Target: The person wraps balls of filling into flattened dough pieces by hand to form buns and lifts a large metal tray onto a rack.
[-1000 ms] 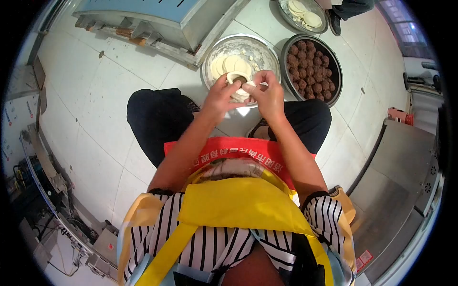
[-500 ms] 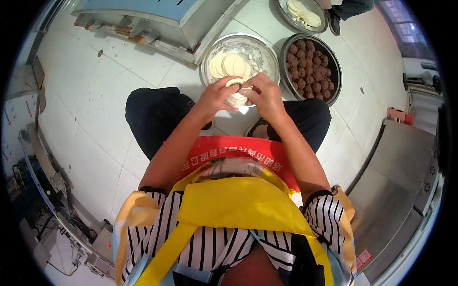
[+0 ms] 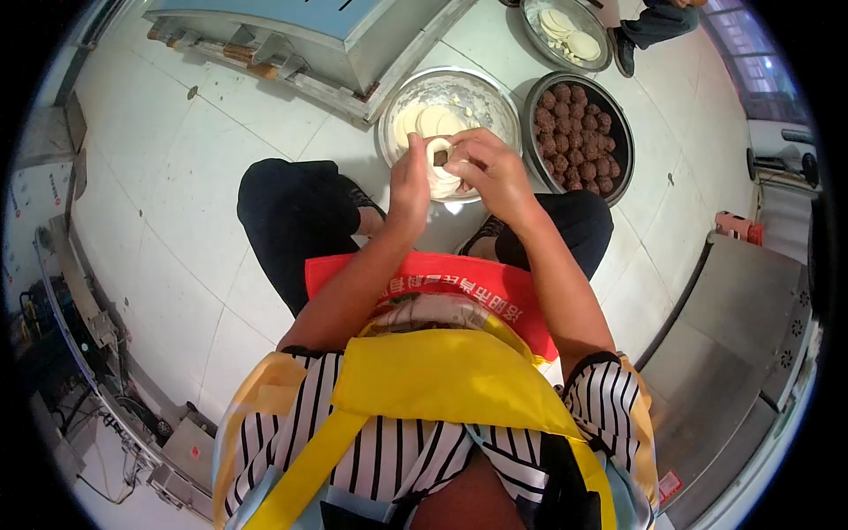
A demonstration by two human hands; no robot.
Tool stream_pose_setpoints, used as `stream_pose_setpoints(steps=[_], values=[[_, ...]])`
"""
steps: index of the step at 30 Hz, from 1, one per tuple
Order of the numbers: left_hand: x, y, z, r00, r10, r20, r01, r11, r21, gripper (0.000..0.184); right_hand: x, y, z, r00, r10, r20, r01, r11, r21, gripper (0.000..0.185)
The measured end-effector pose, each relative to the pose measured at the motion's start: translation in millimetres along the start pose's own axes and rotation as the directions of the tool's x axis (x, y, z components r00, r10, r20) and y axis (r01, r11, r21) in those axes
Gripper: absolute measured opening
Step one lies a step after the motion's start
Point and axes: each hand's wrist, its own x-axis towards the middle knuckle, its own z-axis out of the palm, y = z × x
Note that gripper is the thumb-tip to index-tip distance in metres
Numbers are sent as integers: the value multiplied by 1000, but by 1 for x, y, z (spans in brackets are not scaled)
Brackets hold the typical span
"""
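Between my two hands is a pale dough wrapper point(image 3: 439, 147), its rim drawn up around a brown filling that shows through the opening. My left hand point(image 3: 409, 187) supports its left side. The fingers of my right hand point(image 3: 496, 175) are bent and pinch the rim on the right. Just beyond and beneath them sits a metal bowl point(image 3: 501, 97) with flat dough rounds point(image 3: 408, 122) and small dough bits. To its right, a dark round pan point(image 3: 630, 146) holds several brown filling balls point(image 3: 576, 132).
Another metal bowl point(image 3: 603, 58) with dough rounds stands at the top right, beside a person's shoe point(image 3: 624, 53). A metal cabinet with a blue top point(image 3: 283, 13) is at the upper left. Metal equipment point(image 3: 707, 353) stands at the right. My knees flank the work.
My left hand has turned more upright against the dough, and the dough's opening now shows brown filling more clearly. The surroundings have shifted slightly in view.
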Motion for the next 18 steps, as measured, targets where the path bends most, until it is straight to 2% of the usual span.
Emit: stream_pose_setpoints(steps=[1, 4, 7, 11, 13, 16, 18], values=[[1, -1, -1, 1000, 7, 7, -7, 1000, 11, 64, 1, -1, -1, 999, -28, 22, 29, 999, -24, 11], [4, -3, -4, 999, 18, 30, -18, 1000, 21, 68, 1, -3, -2, 985, 173, 5, -173, 984, -39, 12], [10, -6, -10, 1000, 22, 15, -24, 994, 111, 69, 3, -14, -2, 984, 167, 64, -168, 986, 3, 14], [11, 1, -16, 998, -31, 49, 18, 971, 238, 70, -1, -12, -2, 990, 52, 133, -42, 996, -82, 14], [13, 9, -14, 997, -77, 33, 61, 937, 343, 69, -2, -8, -3, 991, -61, 115, 74, 990, -118, 13], [16, 36, -11, 966, -190, 175, 94, 889, 447, 67, 1, -14, -2, 940, -309, 143, 337, 905, -259, 11], [23, 36, -13, 956, -172, 238, 62, 912, 406, 64, -1, -15, -1, 987, -146, 65, 158, 948, -275, 12]])
